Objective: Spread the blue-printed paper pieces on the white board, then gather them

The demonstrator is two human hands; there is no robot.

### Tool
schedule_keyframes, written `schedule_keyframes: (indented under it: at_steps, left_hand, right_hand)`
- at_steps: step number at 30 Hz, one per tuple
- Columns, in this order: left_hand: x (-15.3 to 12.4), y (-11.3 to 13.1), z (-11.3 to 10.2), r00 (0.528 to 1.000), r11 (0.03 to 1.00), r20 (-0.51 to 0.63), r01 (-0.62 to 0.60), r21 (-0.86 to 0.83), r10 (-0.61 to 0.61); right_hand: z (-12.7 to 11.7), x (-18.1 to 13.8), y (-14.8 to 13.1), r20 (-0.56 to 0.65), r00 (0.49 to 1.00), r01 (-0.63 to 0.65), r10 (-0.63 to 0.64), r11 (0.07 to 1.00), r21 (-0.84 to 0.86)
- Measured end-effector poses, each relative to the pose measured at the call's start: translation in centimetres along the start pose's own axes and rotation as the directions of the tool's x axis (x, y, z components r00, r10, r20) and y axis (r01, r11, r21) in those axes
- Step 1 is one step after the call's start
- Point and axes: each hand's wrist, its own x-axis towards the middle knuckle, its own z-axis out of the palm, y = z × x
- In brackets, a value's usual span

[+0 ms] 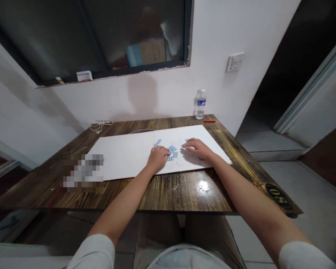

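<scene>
A white board lies flat on a dark wooden table. Several small blue-and-white tiles are scattered on the board near its right half. My left hand rests palm down on the board, its fingertips touching the cluster of tiles. My right hand lies flat just to the right of them, fingers stretched toward the tiles and covering one or two. Neither hand is lifting anything. A separate small group of tiles sits a little farther back.
A plastic water bottle stands at the table's far right by the wall, with a red pen beside it. A coiled white cable lies at the far left. A blurred patch covers something at the board's left end. An open doorway is on the right.
</scene>
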Motion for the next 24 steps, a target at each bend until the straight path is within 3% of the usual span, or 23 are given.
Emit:
schedule_keyframes:
  at_steps: [9,24]
  left_hand:
    - [-0.1,0.4,0.3,0.992,0.992,0.022,-0.122,0.006,0.122]
    - [0.0,0.7,-0.1,0.993,0.988,-0.04,-0.107,0.108,0.112]
  right_hand:
    - [2.4,0.1,-3.4,0.26,0.966,0.047,-0.019,0.994,-0.1]
    - [1.4,0.6,-4.0,0.173,0.983,-0.018,0.057,0.975,-0.222]
